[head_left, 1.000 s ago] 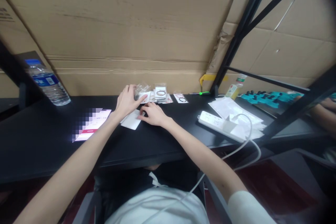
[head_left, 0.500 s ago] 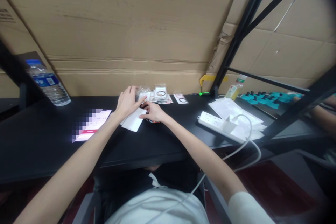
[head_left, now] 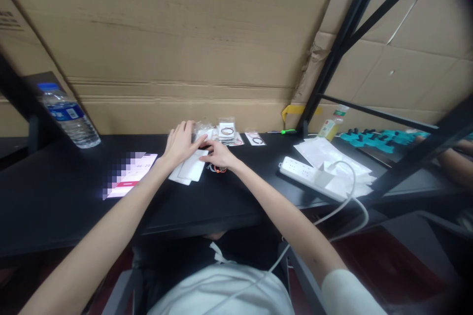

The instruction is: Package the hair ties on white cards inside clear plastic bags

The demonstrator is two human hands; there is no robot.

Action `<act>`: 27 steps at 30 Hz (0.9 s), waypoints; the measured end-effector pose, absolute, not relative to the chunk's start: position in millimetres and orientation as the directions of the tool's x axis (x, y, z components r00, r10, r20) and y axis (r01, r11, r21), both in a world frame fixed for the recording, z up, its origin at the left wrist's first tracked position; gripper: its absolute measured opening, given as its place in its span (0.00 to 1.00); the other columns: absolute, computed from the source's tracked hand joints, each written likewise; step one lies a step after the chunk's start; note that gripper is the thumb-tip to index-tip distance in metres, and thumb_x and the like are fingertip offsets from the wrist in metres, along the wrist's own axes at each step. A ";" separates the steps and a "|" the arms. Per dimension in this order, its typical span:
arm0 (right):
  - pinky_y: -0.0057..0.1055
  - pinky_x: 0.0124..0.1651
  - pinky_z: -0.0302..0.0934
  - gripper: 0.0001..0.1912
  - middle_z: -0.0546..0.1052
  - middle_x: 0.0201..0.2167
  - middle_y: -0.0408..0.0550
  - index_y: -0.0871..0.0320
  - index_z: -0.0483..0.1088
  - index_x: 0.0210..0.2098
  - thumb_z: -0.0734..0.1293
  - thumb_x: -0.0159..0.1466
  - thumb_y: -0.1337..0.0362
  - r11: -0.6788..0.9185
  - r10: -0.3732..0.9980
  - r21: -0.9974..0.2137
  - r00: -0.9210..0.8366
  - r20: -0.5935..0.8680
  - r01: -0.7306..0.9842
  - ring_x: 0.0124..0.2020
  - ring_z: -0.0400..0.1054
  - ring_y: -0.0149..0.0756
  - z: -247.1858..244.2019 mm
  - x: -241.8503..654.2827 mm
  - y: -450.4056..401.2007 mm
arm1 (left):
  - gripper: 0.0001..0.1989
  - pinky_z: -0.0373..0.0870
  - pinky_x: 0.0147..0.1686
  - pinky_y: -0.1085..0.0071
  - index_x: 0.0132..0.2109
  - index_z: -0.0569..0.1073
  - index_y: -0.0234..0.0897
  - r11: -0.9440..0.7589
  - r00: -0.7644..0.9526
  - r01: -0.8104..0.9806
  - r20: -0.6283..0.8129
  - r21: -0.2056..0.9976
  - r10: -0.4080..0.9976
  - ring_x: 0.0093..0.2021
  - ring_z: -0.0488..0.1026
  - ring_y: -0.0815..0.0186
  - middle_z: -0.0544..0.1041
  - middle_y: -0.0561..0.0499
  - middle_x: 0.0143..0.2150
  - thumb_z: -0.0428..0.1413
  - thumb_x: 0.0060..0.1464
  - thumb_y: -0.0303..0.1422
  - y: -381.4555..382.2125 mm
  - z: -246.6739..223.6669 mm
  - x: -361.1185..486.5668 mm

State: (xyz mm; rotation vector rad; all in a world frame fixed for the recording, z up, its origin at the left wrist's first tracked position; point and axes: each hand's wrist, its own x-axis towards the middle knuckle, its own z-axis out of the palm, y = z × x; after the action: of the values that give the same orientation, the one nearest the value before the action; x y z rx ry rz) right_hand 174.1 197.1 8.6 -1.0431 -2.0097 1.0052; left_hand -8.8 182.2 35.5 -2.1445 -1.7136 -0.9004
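Observation:
My left hand (head_left: 180, 141) lies over the far end of some white cards (head_left: 189, 171), its fingers stretched out and its thumb pointing right. My right hand (head_left: 219, 153) pinches the right side of the upper card between thumb and fingers. The cards overlap, with the upper one lying a little to the right of the lower. Beside my right hand, partly under it, is a small coil of orange and grey bands (head_left: 217, 169). Just beyond my hands stand clear plastic packets (head_left: 204, 129) and a stack of packets with dark cord loops (head_left: 226, 130).
A single packet (head_left: 255, 139) lies to the right. A lit phone (head_left: 138, 171) is at left, near a water bottle (head_left: 72, 117). On the right are a power strip (head_left: 299, 168) with a white cable, papers (head_left: 325, 150), a drink bottle (head_left: 332, 123), teal pieces (head_left: 369, 139) and another person's arm (head_left: 454, 160).
My right hand has shifted slightly right with the upper card, so more of the card beneath shows. The orange coil is more exposed. My left hand has barely moved.

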 end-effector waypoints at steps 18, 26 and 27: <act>0.48 0.58 0.72 0.24 0.84 0.47 0.53 0.57 0.79 0.58 0.69 0.62 0.69 0.433 0.880 -0.712 -0.088 0.467 0.553 0.41 0.79 0.43 43.6 233.8 216.1 | 0.30 0.66 0.58 0.42 0.63 0.68 0.31 -0.058 -0.095 0.973 0.617 0.223 0.781 0.61 0.70 0.34 0.75 0.28 0.59 0.53 0.64 0.49 183.0 39.0 -12.8; 0.41 0.51 0.77 0.32 0.80 0.58 0.57 0.59 0.69 0.67 0.65 0.63 0.65 0.521 0.813 -0.801 0.115 0.571 0.294 0.46 0.81 0.44 46.0 244.8 226.1 | 0.32 0.66 0.58 0.45 0.63 0.68 0.34 -0.172 0.057 0.972 0.549 0.160 0.834 0.60 0.71 0.36 0.75 0.32 0.58 0.60 0.58 0.49 183.3 37.3 -10.0; 0.40 0.47 0.79 0.32 0.79 0.59 0.58 0.59 0.68 0.66 0.65 0.63 0.64 0.519 0.821 -0.810 0.102 0.561 0.273 0.43 0.81 0.43 45.3 242.9 225.5 | 0.32 0.66 0.58 0.45 0.62 0.68 0.35 -0.193 0.076 0.968 0.545 0.160 0.835 0.60 0.71 0.37 0.75 0.32 0.58 0.61 0.58 0.49 183.1 37.4 -9.3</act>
State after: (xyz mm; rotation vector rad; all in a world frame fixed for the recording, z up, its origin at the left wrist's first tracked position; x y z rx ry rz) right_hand 242.9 225.5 45.3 -1.0059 -1.4596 0.5268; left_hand -9.3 183.1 37.4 -2.1101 -1.8179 -0.7911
